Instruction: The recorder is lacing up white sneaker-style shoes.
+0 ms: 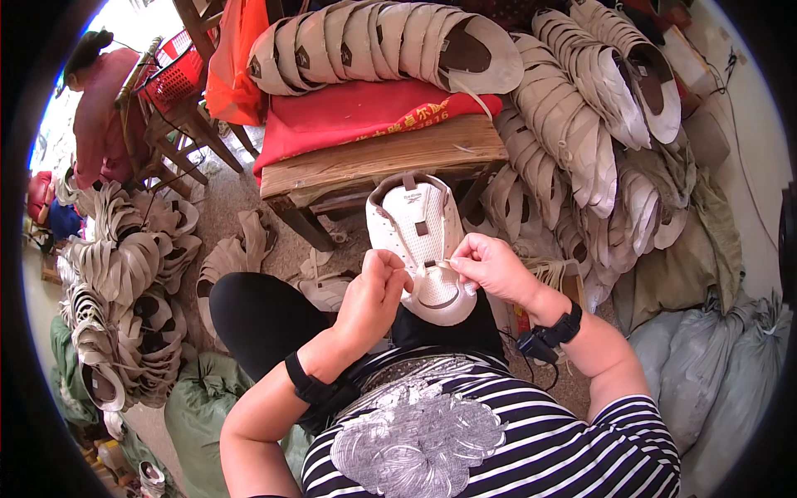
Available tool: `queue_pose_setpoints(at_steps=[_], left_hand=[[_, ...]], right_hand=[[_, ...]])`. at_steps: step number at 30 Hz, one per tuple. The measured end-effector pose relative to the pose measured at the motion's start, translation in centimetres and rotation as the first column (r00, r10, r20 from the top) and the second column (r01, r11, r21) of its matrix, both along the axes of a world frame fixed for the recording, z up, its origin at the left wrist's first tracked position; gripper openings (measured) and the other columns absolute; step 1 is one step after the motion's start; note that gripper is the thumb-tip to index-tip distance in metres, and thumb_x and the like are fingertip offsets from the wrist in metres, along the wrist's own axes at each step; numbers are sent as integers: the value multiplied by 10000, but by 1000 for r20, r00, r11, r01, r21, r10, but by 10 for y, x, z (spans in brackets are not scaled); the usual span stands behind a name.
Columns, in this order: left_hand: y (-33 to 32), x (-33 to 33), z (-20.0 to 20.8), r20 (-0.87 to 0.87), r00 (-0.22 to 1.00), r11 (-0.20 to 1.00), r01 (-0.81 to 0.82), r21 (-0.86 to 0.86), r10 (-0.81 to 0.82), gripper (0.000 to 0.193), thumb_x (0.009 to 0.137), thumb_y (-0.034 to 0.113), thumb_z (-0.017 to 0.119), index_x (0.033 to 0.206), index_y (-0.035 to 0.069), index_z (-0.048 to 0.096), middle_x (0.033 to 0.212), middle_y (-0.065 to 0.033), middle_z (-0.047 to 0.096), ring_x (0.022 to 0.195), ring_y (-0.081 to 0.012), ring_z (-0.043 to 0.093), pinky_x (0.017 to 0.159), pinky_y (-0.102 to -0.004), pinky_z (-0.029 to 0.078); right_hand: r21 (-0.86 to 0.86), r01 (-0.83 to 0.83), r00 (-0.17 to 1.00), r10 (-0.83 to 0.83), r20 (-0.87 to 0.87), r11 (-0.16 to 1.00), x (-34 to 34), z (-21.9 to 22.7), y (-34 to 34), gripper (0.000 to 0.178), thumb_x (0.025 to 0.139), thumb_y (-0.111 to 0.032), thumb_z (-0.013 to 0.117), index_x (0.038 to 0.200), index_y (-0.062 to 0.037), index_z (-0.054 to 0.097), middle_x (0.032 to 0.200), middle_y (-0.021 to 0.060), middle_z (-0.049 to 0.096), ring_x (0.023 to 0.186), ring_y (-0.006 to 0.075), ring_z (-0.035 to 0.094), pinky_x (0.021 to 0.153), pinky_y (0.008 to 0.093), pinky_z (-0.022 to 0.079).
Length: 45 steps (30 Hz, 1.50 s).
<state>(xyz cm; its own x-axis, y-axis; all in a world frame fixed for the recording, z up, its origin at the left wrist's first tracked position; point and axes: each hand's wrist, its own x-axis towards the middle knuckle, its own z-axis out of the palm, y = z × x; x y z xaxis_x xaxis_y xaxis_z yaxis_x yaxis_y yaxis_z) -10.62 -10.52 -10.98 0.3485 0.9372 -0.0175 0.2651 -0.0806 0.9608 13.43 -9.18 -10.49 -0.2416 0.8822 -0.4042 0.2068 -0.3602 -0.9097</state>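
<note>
A white shoe upper rests against my thigh, its rounded toe nearest me and its collar pointing away. A thin pale shoelace crosses the lower end of its tongue, just above the toe. On the left side of the shoe, my left hand is closed in a pinch, seemingly on one end of the lace; the fingers partly hide it. My right hand pinches the lace between thumb and forefinger on the other side. Both hands stay close to the shoe.
A wooden bench with a red cloth bears a row of nested beige uppers. More stacked uppers stand right, others left. Grey sacks and a green sack flank me. Another person sits far left.
</note>
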Motion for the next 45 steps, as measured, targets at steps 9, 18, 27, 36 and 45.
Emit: queue_pose_setpoints(at_steps=[9,18,27,36,45], left_hand=[[3,4,-5,32,999,1000,11,-24,-10,100,987,42,494,1031,16,407,744,-70,608,688,-107,545,642,-272,456],[4,6,-16,191,981,939,72,-336,-7,108,967,42,505,995,22,402,672,-52,571,567,-106,544,527,-247,420],[10,9,-12,308,942,899,12,-438,138,126,939,43,524,989,39,409,673,-50,574,526,-107,530,502,-237,416],[12,21,-15,-29,998,998,-51,38,53,161,860,-8,545,946,44,418,675,-24,563,513,-94,530,465,-239,416],[26,10,-5,-36,997,996,71,-58,-74,193,840,18,574,946,61,419,630,-85,560,494,-237,562,471,-321,444]], right_hand=[[467,-532,574,-106,812,706,-23,35,7,180,786,-167,626,831,-5,561,732,160,663,683,319,677,599,370,541],[417,-818,389,-153,908,397,-27,31,3,80,785,-101,590,819,-59,531,734,108,593,653,276,615,613,381,493],[389,-790,462,43,886,475,-26,41,11,317,798,-76,590,1052,50,448,635,153,632,617,322,665,540,426,517],[115,-857,287,280,916,503,-25,48,24,342,817,-36,554,1098,80,398,715,210,656,689,364,682,574,448,536],[73,-883,301,440,846,464,-19,61,34,364,822,-14,529,1124,85,352,752,245,651,751,407,674,605,475,527]])
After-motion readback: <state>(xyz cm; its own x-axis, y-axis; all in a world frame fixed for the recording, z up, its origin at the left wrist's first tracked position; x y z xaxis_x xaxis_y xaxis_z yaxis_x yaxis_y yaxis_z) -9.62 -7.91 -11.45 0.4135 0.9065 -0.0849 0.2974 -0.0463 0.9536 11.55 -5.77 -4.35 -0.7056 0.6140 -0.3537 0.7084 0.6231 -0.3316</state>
